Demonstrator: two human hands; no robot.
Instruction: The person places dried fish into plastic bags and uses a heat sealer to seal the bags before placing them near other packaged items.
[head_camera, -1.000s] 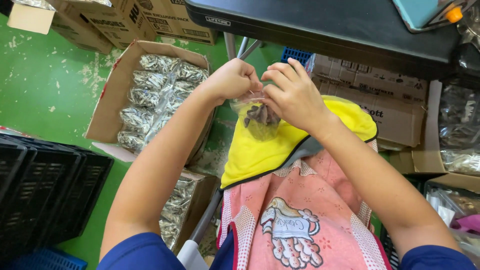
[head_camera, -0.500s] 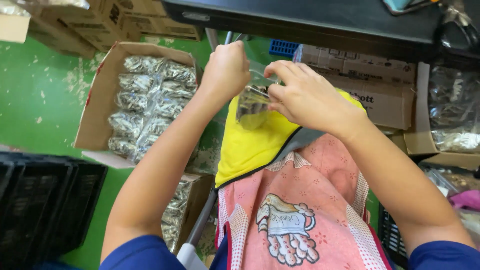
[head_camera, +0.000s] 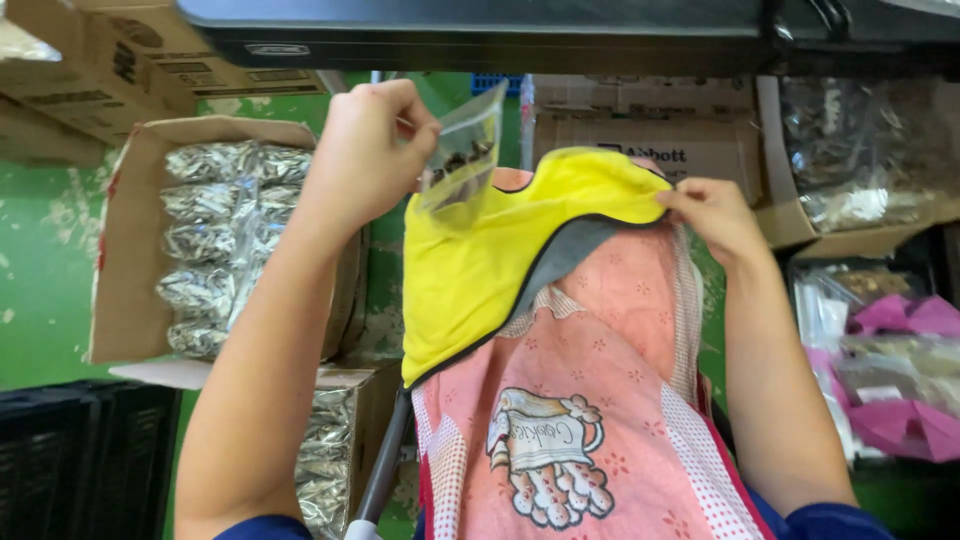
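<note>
Green floor behind — left hand (head_camera: 365, 150) pinches clear bag (head_camera: 462, 155), perhaps screws inside.

Two hands up, left hand (head_camera: 365, 150) and right hand (head_camera: 712, 212); one small clear bag (head_camera: 462, 150) pinched aloft; one yellow cloth (head_camera: 480, 270); one pink apron (head_camera: 590, 400); two open cartons of silvery packets, the upper carton (head_camera: 130, 240) showing perhaps six; one black crate (head_camera: 80, 460).

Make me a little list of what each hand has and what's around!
left hand: pinches a small clear bag with dark bits inside
right hand: grips the edge of the yellow cloth
lap: pink apron under the cloth
left side: open cardboard box of silvery packets
floor: green
</note>
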